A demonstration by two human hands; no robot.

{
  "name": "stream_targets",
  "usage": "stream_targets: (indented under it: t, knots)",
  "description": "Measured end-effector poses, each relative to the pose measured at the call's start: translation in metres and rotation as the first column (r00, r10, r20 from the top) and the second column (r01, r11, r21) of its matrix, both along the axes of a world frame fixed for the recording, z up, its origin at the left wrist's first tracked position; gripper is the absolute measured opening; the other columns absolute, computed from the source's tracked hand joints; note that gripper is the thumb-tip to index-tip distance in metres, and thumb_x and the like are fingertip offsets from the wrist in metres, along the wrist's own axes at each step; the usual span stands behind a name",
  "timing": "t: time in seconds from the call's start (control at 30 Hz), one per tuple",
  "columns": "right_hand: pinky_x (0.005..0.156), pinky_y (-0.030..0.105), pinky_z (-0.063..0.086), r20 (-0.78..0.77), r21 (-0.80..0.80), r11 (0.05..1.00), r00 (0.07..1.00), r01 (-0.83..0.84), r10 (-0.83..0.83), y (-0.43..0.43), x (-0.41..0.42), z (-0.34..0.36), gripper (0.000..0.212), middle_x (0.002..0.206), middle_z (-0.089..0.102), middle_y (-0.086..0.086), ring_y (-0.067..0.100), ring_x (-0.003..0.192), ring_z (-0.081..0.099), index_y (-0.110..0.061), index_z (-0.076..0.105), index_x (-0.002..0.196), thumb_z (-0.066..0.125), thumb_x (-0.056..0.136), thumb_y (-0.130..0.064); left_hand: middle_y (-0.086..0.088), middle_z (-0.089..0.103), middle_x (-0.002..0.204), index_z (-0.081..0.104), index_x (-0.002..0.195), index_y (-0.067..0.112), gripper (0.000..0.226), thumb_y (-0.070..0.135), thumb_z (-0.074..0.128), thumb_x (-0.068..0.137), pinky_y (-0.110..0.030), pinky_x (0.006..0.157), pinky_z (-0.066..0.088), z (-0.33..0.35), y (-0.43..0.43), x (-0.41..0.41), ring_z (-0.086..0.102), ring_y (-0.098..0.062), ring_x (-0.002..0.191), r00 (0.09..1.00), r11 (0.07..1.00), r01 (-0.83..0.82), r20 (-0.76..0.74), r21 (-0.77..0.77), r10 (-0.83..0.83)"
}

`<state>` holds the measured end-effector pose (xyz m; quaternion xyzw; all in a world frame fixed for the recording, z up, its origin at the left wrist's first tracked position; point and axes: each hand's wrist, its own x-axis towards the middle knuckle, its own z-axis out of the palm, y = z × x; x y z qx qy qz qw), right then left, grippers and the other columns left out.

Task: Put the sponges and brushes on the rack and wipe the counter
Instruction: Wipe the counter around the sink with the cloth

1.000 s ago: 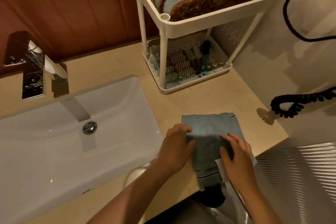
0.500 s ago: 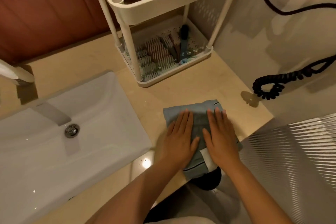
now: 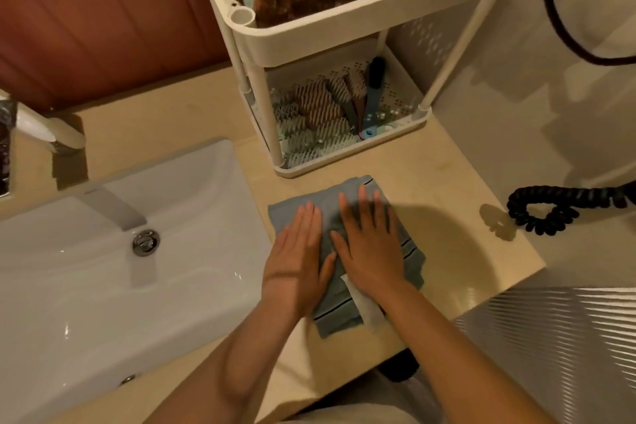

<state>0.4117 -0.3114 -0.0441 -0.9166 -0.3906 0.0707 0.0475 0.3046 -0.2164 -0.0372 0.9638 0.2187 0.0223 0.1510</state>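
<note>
Left hand (image 3: 296, 272): bare. Left forearm (image 3: 213, 372): bare along all of its visible length, down to the bottom edge of the view. Right hand (image 3: 370, 251): bare; its fingertips are blurred and the nails cannot be made out. Right forearm (image 3: 457, 344): bare to the frame edge. Between the forearms, at the bottom edge, there is a strip of pale, plain garment (image 3: 344, 418). Just above it is a dark rounded shape (image 3: 399, 370), possibly footwear; cannot be confirmed.

A white basin (image 3: 103, 286) is lying under warm, dim light. Behind the basin a reddish-brown panelled wall (image 3: 103, 10) is rising, and a chrome tap (image 3: 41, 129) is reaching over it. Well right of the basin a black coiled cord (image 3: 568, 194) is curling against a pale wall (image 3: 516, 113).
</note>
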Motion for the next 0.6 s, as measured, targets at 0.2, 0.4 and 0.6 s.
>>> stream_targets:
  t: [0.2,0.4,0.6]
  knots:
    - [0.107,0.049,0.023,0.073,0.048,0.997,0.996,-0.061,0.058,0.028,0.013,-0.003,0.063,0.148,0.032,0.019,0.036,0.137,0.023,-0.017,0.027,0.145,0.028,0.09,-0.047,-0.012,0.025,0.153,0.024,0.146,0.005,0.07,0.047,0.027,0.09,-0.037,0.11,0.011,-0.001,0.023,0.009,0.009,-0.019,0.139,0.998,0.999,-0.043,-0.038,0.022,0.044]
    - [0.11,0.047,0.023,0.085,0.111,0.991,0.994,-0.075,0.066,0.032,0.016,-0.006,0.057,0.145,0.038,0.021,0.038,0.136,0.033,-0.017,0.038,0.141,0.03,0.091,-0.043,-0.005,-0.002,0.159,-0.001,0.149,0.013,0.067,0.048,0.016,0.095,-0.026,0.112,-0.005,0.004,0.024,0.01,-0.014,-0.007,0.138,0.997,0.999,-0.035,-0.075,-0.012,0.034]
    - [0.103,0.051,0.036,0.059,0.131,0.99,0.997,-0.046,0.039,0.02,0.009,-0.007,0.055,0.14,0.045,0.021,0.038,0.13,0.043,-0.016,0.047,0.136,0.017,0.099,-0.043,-0.006,-0.009,0.158,-0.007,0.148,0.012,0.067,0.049,0.009,0.095,-0.026,0.111,-0.011,0.01,0.01,0.002,-0.016,-0.01,0.142,0.989,0.999,-0.043,-0.141,0.007,0.044]
